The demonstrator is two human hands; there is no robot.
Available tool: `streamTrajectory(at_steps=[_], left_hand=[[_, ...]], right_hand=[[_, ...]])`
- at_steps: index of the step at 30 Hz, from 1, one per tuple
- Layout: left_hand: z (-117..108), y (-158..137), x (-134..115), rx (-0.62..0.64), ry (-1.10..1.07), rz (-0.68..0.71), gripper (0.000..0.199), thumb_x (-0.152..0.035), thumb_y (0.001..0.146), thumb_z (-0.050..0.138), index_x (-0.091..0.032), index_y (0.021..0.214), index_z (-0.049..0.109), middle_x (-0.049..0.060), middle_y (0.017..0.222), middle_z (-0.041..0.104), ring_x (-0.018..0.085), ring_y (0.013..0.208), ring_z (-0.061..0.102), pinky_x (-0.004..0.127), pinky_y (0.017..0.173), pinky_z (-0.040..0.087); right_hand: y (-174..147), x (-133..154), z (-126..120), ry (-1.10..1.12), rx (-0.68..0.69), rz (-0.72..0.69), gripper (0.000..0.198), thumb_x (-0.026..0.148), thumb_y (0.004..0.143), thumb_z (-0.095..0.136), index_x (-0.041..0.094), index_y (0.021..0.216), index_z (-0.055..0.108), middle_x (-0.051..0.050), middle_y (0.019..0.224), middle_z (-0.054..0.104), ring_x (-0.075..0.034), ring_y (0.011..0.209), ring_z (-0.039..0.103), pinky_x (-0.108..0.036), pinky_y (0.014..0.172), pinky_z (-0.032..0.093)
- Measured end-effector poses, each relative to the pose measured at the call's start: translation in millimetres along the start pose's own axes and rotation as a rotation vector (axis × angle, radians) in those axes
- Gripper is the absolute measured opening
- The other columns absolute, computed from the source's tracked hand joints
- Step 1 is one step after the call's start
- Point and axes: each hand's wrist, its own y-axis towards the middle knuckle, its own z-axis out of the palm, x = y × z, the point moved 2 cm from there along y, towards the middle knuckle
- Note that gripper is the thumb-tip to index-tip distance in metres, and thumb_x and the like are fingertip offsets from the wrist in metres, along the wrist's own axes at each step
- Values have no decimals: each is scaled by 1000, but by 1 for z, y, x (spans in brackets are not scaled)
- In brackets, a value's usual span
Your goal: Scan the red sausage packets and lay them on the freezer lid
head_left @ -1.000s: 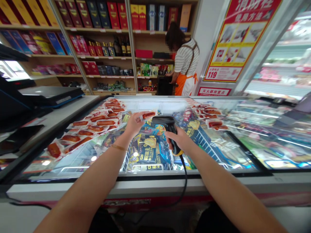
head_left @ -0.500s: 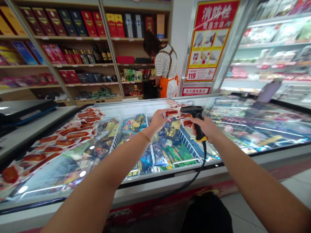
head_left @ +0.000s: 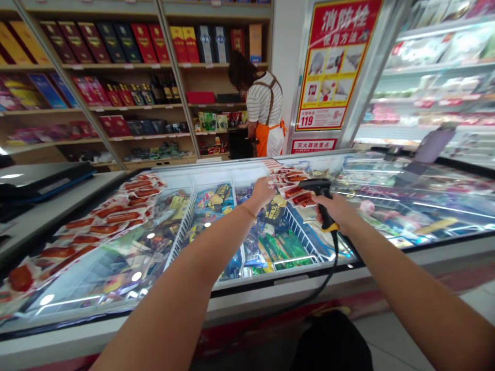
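Observation:
My left hand [head_left: 263, 189] reaches over the glass lid of a chest freezer [head_left: 247, 278] to the left edge of a pile of red sausage packets [head_left: 293, 181]. Its fingers touch the pile, but the back of the hand hides whether they still pinch a packet. My right hand [head_left: 342, 212] grips the handle of a black barcode scanner [head_left: 320, 191] with a yellow base. The scanner's head points at the same pile, and its black cable hangs down over the freezer's front edge.
A long row of sausage packets [head_left: 108, 214] lies on the lid at the left. A black device [head_left: 42, 178] sits on the grey counter beyond. A person in an orange apron [head_left: 266, 116] stands at the back shelves. A purple bottle [head_left: 433, 144] stands on the right freezer.
My left hand carried a sausage packet from the middle of the lid to the right-hand pile. My right hand followed with the scanner. The view turned to the right.

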Motion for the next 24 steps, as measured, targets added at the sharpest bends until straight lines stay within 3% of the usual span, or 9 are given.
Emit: streamTrajectory(at_steps=[3, 9, 13, 15, 19, 21, 24], left_hand=[[-49, -28, 24, 49, 197, -58, 53, -16, 74, 66, -12, 127, 62, 16, 136, 56, 28, 130, 50, 38, 113, 37], [-174, -86, 86, -29, 472, -178, 52, -18, 78, 60, -15, 130, 60, 13, 131, 61, 27, 126, 53, 39, 110, 40], [-256, -124, 117, 41, 743, -229, 55, -4, 73, 53, -15, 126, 63, 14, 126, 62, 27, 121, 57, 36, 105, 43], [-288, -142, 125, 114, 906, -226, 54, -2, 74, 51, -19, 124, 63, 14, 127, 61, 29, 119, 57, 42, 103, 44], [-328, -169, 139, 189, 1161, -363, 50, -15, 75, 60, -18, 126, 60, 20, 124, 60, 39, 119, 54, 56, 97, 42], [-337, -176, 145, 180, 1190, -403, 49, -18, 77, 59, -18, 126, 59, 22, 123, 60, 41, 114, 56, 58, 92, 44], [-339, -178, 147, 119, 1151, -353, 36, -17, 81, 52, -15, 115, 64, 21, 114, 64, 39, 104, 62, 58, 88, 45]], right_hand=[[-3, 5, 31, -19, 65, -3, 18, 24, 83, 63, 18, 72, 50, 2, 46, 54, -14, 33, 52, -23, 31, 39], [-20, 22, 117, 46, 208, -34, 21, 23, 79, 67, 20, 74, 47, 4, 45, 53, -13, 31, 49, -23, 31, 38], [-32, 27, 170, 57, 267, -38, 16, 21, 81, 62, 20, 74, 48, 3, 45, 53, -13, 32, 50, -23, 31, 38], [-37, 26, 193, 80, 307, -31, 14, 21, 82, 60, 19, 73, 49, 3, 44, 53, -13, 31, 49, -23, 31, 38], [-45, 18, 221, 141, 367, 11, 17, 23, 80, 63, 19, 73, 48, 3, 44, 52, -13, 31, 48, -23, 31, 37], [-45, 11, 227, 185, 390, 48, 19, 26, 79, 65, 19, 73, 48, 3, 46, 54, -12, 32, 50, -23, 33, 38], [-42, -1, 227, 235, 414, 97, 19, 27, 78, 66, 18, 71, 50, 1, 47, 55, -12, 34, 51, -23, 34, 40]])
